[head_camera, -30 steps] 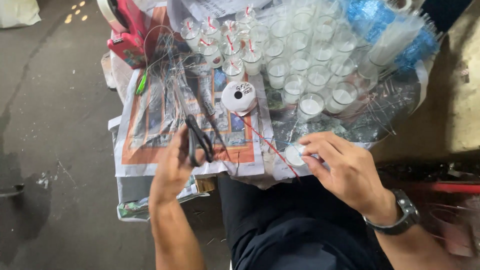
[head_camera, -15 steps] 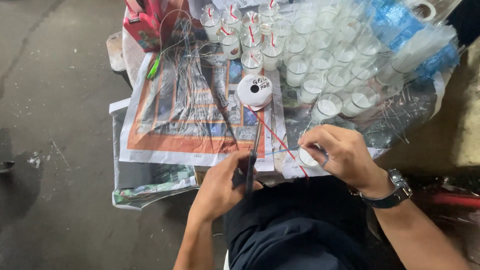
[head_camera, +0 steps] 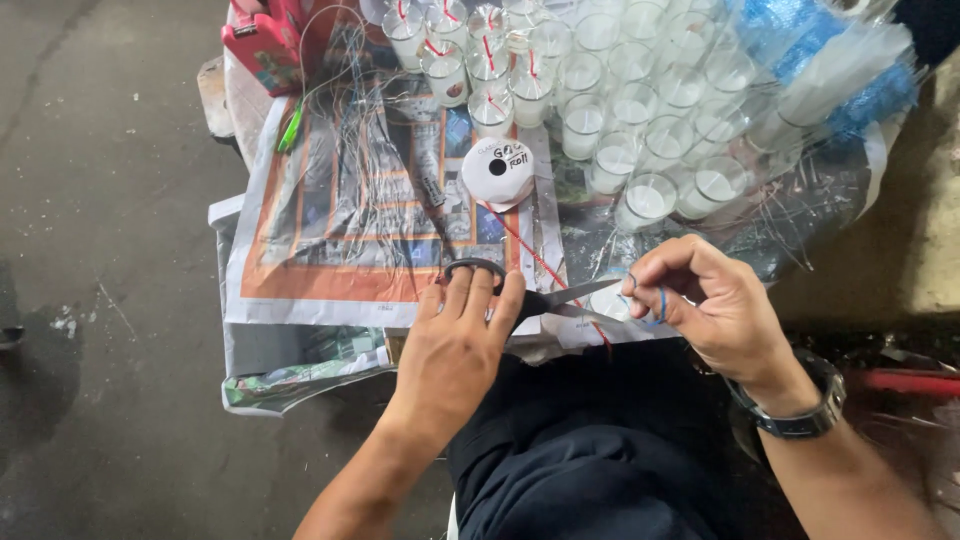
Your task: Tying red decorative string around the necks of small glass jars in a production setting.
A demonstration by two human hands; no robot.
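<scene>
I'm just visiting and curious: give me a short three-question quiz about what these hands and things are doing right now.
1. True or false: the left hand holds the scissors.
2. What does the right hand pinch? A) blue string B) a glass C) the spool
3. Fill in: the white spool lies on the ____.

Key: 1 true. 2 A, the blue string. 3 newspaper, beside the glasses.

Left hand (head_camera: 455,350) at 6 o'clock, fingers through black-handled scissors (head_camera: 530,297), blades open toward 3. Right hand (head_camera: 705,305) at 4 o'clock, pinching blue wire (head_camera: 655,305). White spool (head_camera: 497,173) at 12, red thread (head_camera: 535,258) trailing down. Glass candle cups (head_camera: 640,120) toward 1, newspaper (head_camera: 330,230) at 10.
</scene>
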